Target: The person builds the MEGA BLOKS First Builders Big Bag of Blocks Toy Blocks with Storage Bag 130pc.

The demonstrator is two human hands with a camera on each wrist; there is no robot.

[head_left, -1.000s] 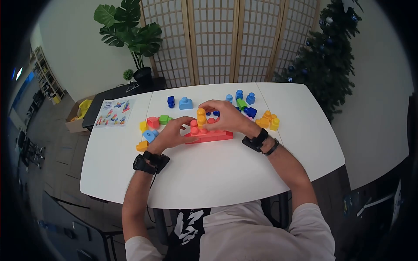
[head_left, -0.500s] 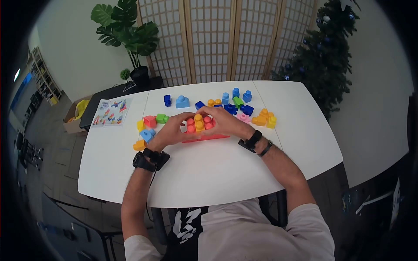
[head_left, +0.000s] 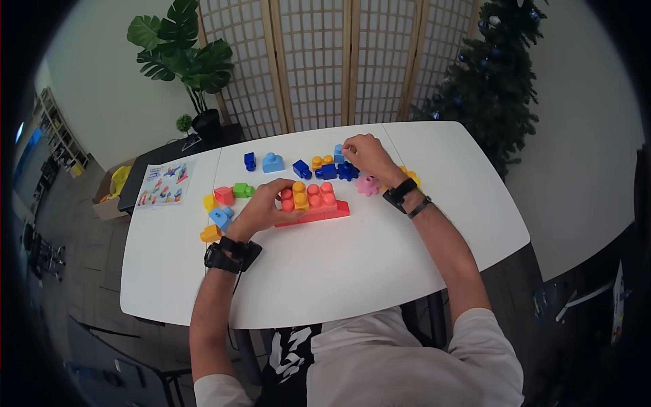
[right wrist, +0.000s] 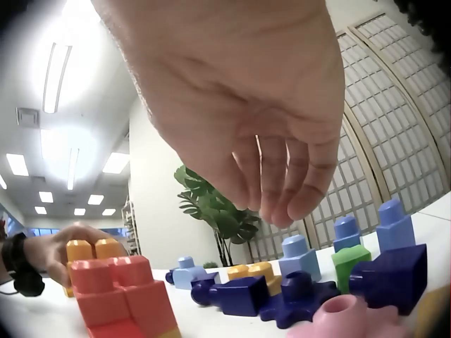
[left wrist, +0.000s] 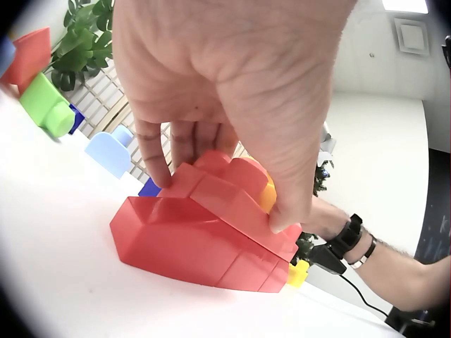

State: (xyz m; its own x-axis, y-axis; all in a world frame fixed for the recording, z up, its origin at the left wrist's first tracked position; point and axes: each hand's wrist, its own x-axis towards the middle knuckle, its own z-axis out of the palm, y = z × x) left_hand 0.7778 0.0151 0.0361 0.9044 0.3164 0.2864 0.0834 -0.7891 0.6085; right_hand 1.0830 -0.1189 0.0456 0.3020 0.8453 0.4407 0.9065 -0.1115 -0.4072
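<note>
A red block build (head_left: 313,217) with a yellow two-stud block (head_left: 300,198) among its red studs stands on the white table. My left hand (head_left: 258,209) grips its left end; in the left wrist view the thumb lies along the near red side and the fingers reach the far side. Over the blocks at the back right hovers my right hand (head_left: 371,159), holding nothing. In the right wrist view its loosely bent fingers (right wrist: 282,208) hang above a light blue block (right wrist: 299,259), with dark blue, green and pink pieces around.
Several yellow, red, green and blue blocks lie left of the build, among them a red block (head_left: 224,196). A pink gear-shaped piece (head_left: 368,186) sits near the right wrist. On the table's left lies a picture sheet (head_left: 165,184).
My right hand first held the yellow block upright over the red build, then both hands set it down among the red studs. The right hand has since moved away to the back right.
</note>
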